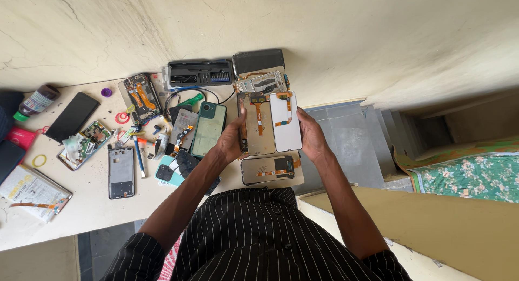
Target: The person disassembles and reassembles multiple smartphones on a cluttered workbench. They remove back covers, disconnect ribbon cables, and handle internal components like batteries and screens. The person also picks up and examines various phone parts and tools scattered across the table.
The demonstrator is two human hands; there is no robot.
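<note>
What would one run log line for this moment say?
left hand: holds tan panel | right hand: holds white panel | below: third panel on table

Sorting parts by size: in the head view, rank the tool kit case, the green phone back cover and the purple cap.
1. Tool kit case, largest.
2. Green phone back cover, close to the case in area, so their order is unsure.
3. Purple cap, clearly smallest.

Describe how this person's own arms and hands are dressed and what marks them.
The left hand and right hand are bare: no gloves, rings or watch visible. Both forearms are uncovered. The black shirt with thin white pinstripes has sleeves pushed up near the elbows. No cables or markings show.
</note>
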